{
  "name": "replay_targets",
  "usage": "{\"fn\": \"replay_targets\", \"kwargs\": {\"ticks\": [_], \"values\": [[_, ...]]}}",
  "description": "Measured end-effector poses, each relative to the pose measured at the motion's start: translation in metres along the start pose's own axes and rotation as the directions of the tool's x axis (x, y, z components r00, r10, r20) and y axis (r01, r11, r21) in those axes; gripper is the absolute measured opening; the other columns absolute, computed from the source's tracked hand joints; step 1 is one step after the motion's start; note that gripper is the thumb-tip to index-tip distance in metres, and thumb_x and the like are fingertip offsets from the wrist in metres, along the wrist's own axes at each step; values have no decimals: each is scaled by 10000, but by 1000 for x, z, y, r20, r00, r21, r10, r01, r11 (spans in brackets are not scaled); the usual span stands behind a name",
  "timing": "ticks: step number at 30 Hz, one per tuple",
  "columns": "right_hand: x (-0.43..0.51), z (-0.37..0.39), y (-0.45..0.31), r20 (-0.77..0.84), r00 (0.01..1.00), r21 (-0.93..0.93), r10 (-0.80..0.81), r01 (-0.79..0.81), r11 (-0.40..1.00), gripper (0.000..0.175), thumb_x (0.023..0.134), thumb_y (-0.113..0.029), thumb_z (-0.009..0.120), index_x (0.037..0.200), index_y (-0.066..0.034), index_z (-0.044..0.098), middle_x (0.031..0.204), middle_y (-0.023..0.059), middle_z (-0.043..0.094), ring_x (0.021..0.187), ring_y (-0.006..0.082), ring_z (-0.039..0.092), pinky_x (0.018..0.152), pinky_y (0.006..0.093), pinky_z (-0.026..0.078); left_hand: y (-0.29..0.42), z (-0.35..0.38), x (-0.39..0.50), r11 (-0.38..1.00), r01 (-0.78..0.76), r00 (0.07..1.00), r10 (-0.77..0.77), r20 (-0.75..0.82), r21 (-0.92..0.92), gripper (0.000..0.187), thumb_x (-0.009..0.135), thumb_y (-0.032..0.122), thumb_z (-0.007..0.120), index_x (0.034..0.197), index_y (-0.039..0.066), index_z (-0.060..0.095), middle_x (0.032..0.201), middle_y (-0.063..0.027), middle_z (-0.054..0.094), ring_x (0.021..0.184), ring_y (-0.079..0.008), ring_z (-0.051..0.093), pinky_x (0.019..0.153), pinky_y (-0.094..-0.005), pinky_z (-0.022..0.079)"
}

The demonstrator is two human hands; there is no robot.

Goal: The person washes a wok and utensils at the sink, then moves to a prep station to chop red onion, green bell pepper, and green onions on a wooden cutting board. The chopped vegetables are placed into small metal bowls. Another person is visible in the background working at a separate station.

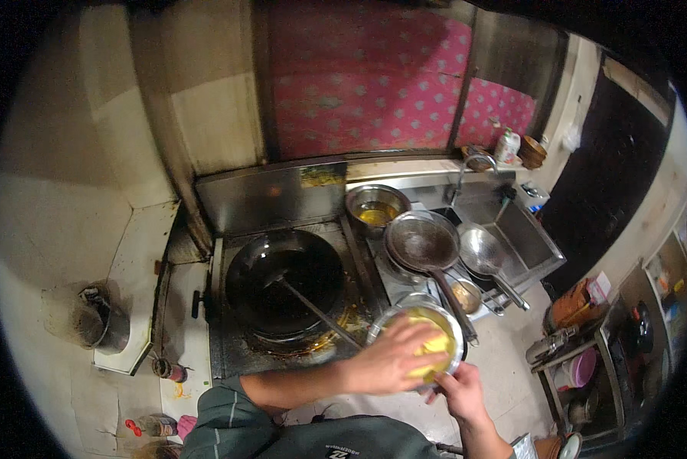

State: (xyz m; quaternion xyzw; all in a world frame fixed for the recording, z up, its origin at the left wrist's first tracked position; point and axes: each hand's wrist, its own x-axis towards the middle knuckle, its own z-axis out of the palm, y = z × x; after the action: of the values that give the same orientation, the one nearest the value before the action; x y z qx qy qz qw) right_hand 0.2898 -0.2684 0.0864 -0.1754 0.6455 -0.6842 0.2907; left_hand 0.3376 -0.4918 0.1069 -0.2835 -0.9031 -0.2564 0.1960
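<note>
A steel bowl [457,325] of yellow food pieces [435,344] is tilted before me. With its fingers spread, my left hand [398,354] lies over the pieces, slightly blurred; whether it grasps any cannot be told. My right hand [463,390] grips the bowl's near right rim. Left of the bowl, a large black wok [286,252] sits on the stove, with a long-handled metal utensil [314,307] resting in it. Dark liquid seems to lie in the wok.
Behind the bowl are a strainer with a dark handle [422,241], a steel pot of yellow liquid [378,198] and a metal ladle or strainer [481,252] near the sink [541,238]. A shelf rack [607,373] stands right; a jar [170,370] and a red-capped bottle [157,426] stand left.
</note>
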Motion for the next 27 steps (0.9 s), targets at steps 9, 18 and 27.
{"fn": "replay_targets", "kwargs": {"ticks": [9,18,27], "values": [[188,176,38,55,973,-178,223,-210,961,142,968,2,564,1060,79,640,823,138,702,634,218,715,491,331,568,-178,-35,-135,871,486,873,-480,-91,74,529,756,218,789,1268,139,679,1442,-154,496,1367,-385,462,1161,-475,373],[268,213,93,19,990,-716,-137,109,689,174,813,-108,677,833,64,688,772,275,706,735,381,742,667,450,578,-266,-12,-225,734,671,733,-638,-237,99,436,742,51,755,1168,107,681,1273,-103,571,1218,-361,529,997,-484,471],[295,208,103,200,922,-825,-331,341,450,149,826,-74,653,851,72,671,831,274,718,746,349,758,670,452,596,-265,-30,-202,680,710,694,-634,-340,182,548,762,127,770,1298,144,661,1373,-98,577,1254,-355,538,1011,-524,454]]}}
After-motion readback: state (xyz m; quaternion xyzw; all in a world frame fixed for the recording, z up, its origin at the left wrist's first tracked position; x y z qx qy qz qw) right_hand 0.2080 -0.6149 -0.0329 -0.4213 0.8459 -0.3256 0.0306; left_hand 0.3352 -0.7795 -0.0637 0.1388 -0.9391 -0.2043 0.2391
